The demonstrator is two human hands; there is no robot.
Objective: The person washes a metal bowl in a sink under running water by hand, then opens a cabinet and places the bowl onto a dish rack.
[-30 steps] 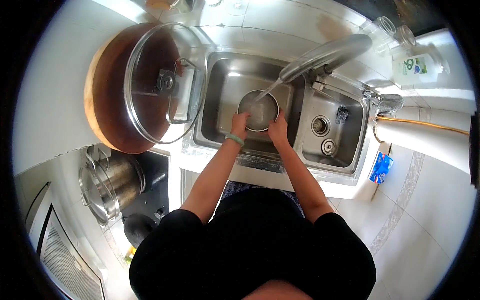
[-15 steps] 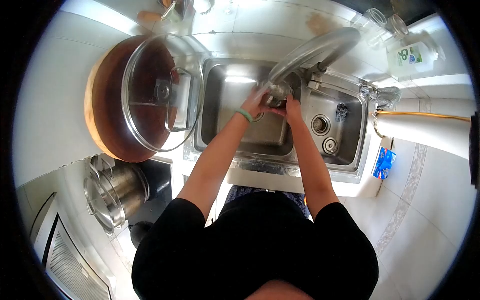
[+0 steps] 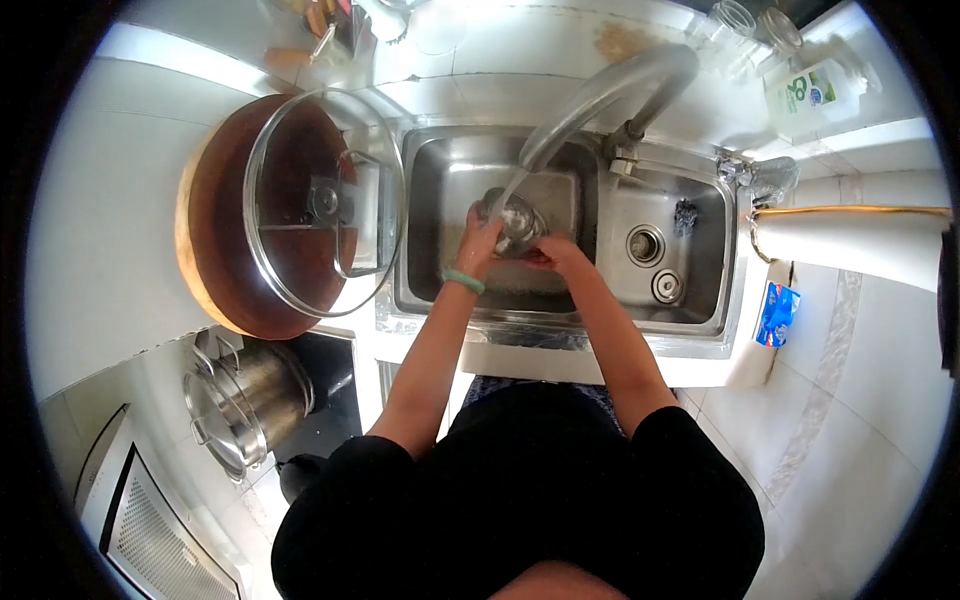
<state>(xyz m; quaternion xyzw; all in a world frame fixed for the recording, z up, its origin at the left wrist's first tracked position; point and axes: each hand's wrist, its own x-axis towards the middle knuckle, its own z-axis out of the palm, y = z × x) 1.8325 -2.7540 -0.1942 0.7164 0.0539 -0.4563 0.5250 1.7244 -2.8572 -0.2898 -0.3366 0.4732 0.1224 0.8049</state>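
Over the left basin of the steel sink (image 3: 425, 255), both hands hold a small, shiny, rounded vessel that looks like a glass jar (image 3: 517, 222). My left hand (image 3: 478, 243), below a green bracelet (image 3: 463, 281), wraps its left side. On the lower right side, my right hand (image 3: 555, 252) grips it with bent fingers. A stream of water falls from the faucet (image 3: 600, 92) onto the vessel. Glare and water blur its exact shape.
On the left, a glass lid (image 3: 258, 235) leans over a round wooden board (image 3: 215, 220). A steel pot (image 3: 265, 395) stands below them. The right basin holds a drain cover (image 3: 667, 287) and a dark scrubber (image 3: 684, 217). Glass jars (image 3: 735, 20) and a white bottle (image 3: 815, 95) stand behind.
Both hands have shifted left and toward me with the vessel. It has turned, and the water now runs onto its left part. The camera view has tilted slightly.
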